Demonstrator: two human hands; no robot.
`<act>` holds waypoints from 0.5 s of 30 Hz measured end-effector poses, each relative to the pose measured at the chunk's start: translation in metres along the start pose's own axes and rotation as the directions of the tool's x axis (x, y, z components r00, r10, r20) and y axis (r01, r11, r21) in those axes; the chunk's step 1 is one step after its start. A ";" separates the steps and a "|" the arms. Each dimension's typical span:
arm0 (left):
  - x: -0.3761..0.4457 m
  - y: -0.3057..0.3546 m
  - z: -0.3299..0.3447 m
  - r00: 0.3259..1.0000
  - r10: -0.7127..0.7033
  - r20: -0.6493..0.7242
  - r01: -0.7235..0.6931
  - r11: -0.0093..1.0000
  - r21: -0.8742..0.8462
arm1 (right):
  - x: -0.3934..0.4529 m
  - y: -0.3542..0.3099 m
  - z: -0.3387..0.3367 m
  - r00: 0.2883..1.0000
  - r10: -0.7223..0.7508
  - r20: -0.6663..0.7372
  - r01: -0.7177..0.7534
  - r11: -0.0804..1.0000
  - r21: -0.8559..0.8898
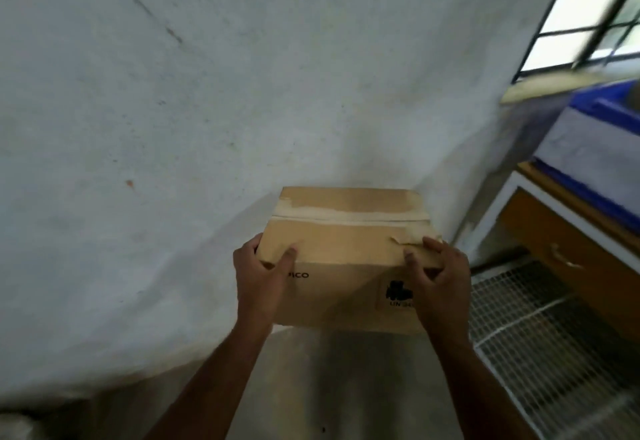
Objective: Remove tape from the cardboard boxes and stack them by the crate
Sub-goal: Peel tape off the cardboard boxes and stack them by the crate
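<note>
Head: hands (349, 277) gripping box (346, 249) corners

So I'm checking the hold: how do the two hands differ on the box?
The left hand wraps the cardboard box at its near left corner, thumb flat on top. The right hand sits at the near right corner, where a strip is torn and lifted. Both hands grip the box's near edge.
</note>
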State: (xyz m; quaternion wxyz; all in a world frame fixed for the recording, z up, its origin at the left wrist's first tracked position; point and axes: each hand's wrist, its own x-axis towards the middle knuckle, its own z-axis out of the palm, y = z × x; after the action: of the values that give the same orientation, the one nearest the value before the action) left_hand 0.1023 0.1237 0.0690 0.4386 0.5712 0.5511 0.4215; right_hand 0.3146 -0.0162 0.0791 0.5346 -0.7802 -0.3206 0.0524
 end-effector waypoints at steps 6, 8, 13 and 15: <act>-0.021 0.047 0.025 0.958 0.142 0.249 -0.127 0.989 -0.078 | -0.029 -0.027 -0.087 0.969 0.068 -0.237 -0.076 0.997 -0.023; -0.035 0.062 0.037 0.927 0.187 0.326 -0.162 0.982 -0.101 | -0.042 -0.034 -0.114 0.946 0.076 -0.314 -0.091 0.995 -0.033; -0.083 0.099 0.081 0.835 0.300 0.462 -0.257 0.954 -0.155 | -0.068 -0.032 -0.182 0.859 0.083 -0.505 -0.142 0.987 -0.079; -0.099 0.110 0.103 0.779 0.353 0.518 -0.296 0.936 -0.192 | -0.078 -0.026 -0.209 0.817 0.102 -0.568 -0.171 0.983 -0.070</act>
State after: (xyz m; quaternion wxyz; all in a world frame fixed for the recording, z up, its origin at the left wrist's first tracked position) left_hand 0.2269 0.0204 0.1483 0.5255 0.7308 0.2750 0.3379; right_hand 0.3306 -0.2213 0.1696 0.5531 -0.8120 -0.0949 -0.1604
